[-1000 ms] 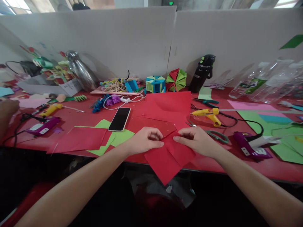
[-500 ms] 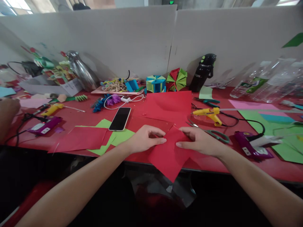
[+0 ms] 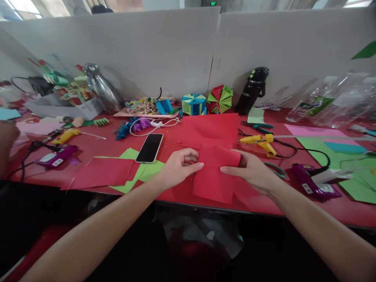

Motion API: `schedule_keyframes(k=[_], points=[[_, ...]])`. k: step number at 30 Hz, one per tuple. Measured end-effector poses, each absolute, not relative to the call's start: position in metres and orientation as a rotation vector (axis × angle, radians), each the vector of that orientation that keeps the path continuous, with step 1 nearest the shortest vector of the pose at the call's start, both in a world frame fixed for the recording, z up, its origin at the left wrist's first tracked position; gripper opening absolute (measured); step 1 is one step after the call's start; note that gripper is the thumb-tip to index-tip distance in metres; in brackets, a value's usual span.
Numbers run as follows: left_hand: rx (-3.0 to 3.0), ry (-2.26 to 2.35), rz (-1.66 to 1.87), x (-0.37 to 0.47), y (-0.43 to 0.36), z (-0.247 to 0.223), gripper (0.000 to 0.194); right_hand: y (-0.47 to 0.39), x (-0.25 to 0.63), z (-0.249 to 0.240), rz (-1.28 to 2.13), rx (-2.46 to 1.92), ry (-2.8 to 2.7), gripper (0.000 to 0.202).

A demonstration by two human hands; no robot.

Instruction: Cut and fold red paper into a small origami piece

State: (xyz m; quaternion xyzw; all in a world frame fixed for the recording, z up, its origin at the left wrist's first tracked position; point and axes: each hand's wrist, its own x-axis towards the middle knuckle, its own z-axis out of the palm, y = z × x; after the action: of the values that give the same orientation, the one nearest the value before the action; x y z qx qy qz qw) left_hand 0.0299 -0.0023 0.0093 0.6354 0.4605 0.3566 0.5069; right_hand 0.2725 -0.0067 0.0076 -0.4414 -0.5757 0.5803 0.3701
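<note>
A roughly square sheet of red paper (image 3: 216, 176) is held up between my hands at the table's front edge. My left hand (image 3: 183, 166) pinches its left side, thumb in front and fingers curled behind. My right hand (image 3: 246, 168) grips the right side the same way, and its fingertips are hidden behind the paper. A larger red sheet (image 3: 211, 127) lies flat beyond my hands. Close to my left forearm are green sheets (image 3: 126, 184), another red sheet (image 3: 102, 172) and a phone (image 3: 149, 148). Scissors (image 3: 276, 170) lie partly covered by my right hand.
Yellow glue guns (image 3: 260, 141) and purple power strips (image 3: 314, 184) with cords lie on both sides. Along the partition stand a steel flask (image 3: 102, 88), folded paper wheels (image 3: 194, 105), a black bottle (image 3: 252, 90) and plastic bottles (image 3: 320, 100). Another person's hand (image 3: 7, 141) shows at far left.
The held red paper has turned from a corner-down diamond to nearly square with the table edge. My right hand has moved slightly, and the paper's upper right corner now sits in it.
</note>
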Motion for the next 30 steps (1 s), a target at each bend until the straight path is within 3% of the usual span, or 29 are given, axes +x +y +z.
schedule_keyframes(k=[16, 25, 30], points=[[1.296, 0.905, 0.784, 0.0271, -0.0023, 0.0085, 0.056, -0.0048, 0.2737, 0.005, 1.387, -1.139, -1.524, 0.054], [1.335, 1.049, 0.814, 0.0279, -0.0049, 0.0066, 0.036, -0.0053, 0.2724, 0.0031, 1.305, -1.147, -1.549, 0.053], [1.322, 1.001, 0.8, 0.0272, -0.0049, 0.0067, 0.037, -0.0059, 0.2723, 0.0042, 1.252, -1.165, -1.591, 0.053]])
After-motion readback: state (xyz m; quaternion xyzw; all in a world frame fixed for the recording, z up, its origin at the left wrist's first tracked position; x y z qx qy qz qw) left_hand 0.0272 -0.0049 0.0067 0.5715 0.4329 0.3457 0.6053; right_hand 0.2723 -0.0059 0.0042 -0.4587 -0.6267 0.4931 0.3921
